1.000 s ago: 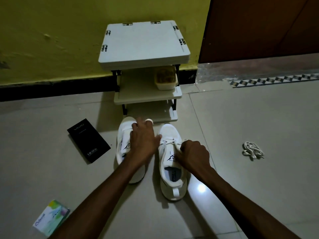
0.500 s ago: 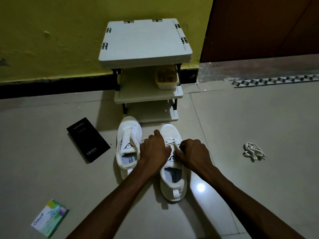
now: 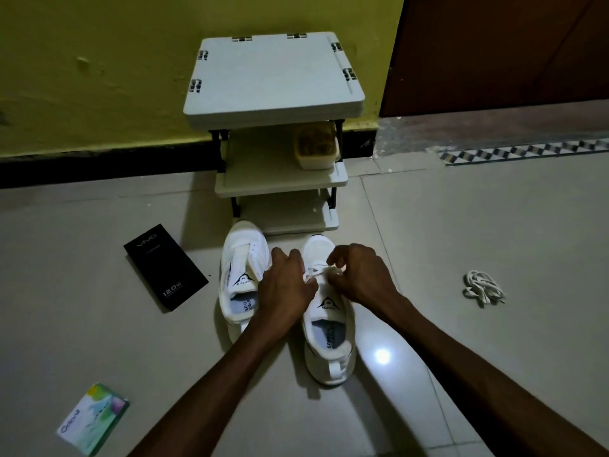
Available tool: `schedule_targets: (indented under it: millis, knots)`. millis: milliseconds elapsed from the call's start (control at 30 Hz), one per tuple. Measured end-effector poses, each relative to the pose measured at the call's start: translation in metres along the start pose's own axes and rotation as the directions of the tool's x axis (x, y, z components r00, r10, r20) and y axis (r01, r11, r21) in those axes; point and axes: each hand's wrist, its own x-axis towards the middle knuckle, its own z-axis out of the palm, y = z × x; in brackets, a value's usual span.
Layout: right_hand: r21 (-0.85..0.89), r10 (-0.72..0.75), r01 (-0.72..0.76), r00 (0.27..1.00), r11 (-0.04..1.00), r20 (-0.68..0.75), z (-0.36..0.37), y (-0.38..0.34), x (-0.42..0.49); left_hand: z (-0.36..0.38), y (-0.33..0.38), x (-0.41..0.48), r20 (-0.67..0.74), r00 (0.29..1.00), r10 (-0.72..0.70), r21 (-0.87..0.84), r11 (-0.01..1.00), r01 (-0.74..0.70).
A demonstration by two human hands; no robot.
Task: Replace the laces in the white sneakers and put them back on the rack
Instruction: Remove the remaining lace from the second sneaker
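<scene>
At the lower left of the frame a small green-and-white carton (image 3: 94,418) lies flat on the floor tiles (image 3: 494,225). Both forearms reach up from the bottom edge toward the middle.

The nearer sneaker (image 3: 329,331) stands just right of centre. Its heel points to the bottom edge and its toe to the rack, so its long axis runs straight away from the person. Both hands meet over its front eyelets. The left hand (image 3: 286,285) comes across from the left with its fingers curled and appears to pinch one end of the lace (image 3: 318,271). The right hand (image 3: 361,275) pinches the same strand from the other side, its index finger crooked above. Neither hand is clearly nearer the work.

The other sneaker (image 3: 239,282) stands just left of the left hand, parallel to the first, its tongue pulled up. I see no lace in it. A black phone box (image 3: 164,268) lies further left.

At mid right, well apart from the shoes, lies a loose bundle of white laces (image 3: 482,288), on the right hand's side.

Beyond the toes, against the yellow wall (image 3: 115,77), stands the three-shelf rack (image 3: 273,77). A tub (image 3: 316,146) sits on its middle shelf.
</scene>
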Motion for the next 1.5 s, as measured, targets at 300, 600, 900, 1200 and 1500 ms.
schedule_targets:
  millis: [300, 600, 900, 1200, 1500]
  knots:
    - [-0.357, -0.315, 0.345, 0.939, 0.868, 0.14, 0.003, -0.029, 0.016, 0.01, -0.007, 0.008, 0.009, 0.996, 0.091, 0.102, 0.991, -0.091]
    - [0.052, 0.275, -0.27, 0.95, 0.961, -0.147, -0.005, 0.022, 0.034, 0.013, -0.015, 0.015, 0.067, 0.995, 0.081, 0.07, 0.994, -0.085]
    - [-0.206, -0.217, 0.235, 0.97, 0.95, 0.107, 0.007, -0.007, 0.031, 0.013, -0.012, 0.016, 0.051, 0.995, 0.082, 0.072, 0.994, -0.086]
    - [-0.457, -0.368, 0.384, 0.921, 0.803, 0.128, 0.012, -0.017, 0.035, 0.011, -0.012, 0.015, 0.054, 0.993, 0.106, 0.065, 0.992, -0.109]
    - [-0.254, -0.225, 0.239, 0.971, 0.937, 0.083, 0.009, -0.004, 0.034, 0.014, -0.014, 0.016, 0.091, 0.992, 0.084, 0.011, 0.996, -0.086]
